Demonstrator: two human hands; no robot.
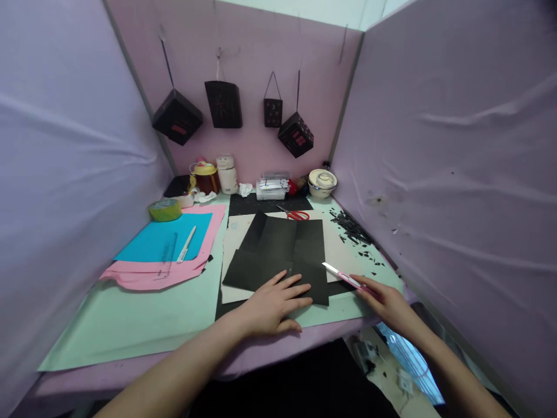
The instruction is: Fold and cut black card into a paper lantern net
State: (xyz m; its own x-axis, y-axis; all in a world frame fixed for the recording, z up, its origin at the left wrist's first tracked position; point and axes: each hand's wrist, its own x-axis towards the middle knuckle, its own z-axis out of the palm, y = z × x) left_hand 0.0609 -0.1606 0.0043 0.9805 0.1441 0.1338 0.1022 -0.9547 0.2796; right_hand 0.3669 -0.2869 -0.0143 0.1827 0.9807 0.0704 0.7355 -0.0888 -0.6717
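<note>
Head view: your left hand (274,305) lies flat, fingers spread, pinning black paper (282,252) at desk (130,325) centre. Right hand (385,302) grips pink craft knife (343,275), blade tip just off sheet's right edge. Step, prob.: cutting setup. Next: align blade w/ cut line, keep sheet pinned.

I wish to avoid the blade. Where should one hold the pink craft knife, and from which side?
Grip the pink handle of the craft knife, coming from the near right, where the right hand already touches it. The pale blade end points away to the far left, toward the black paper, so the handle is probably the safer part.
</note>
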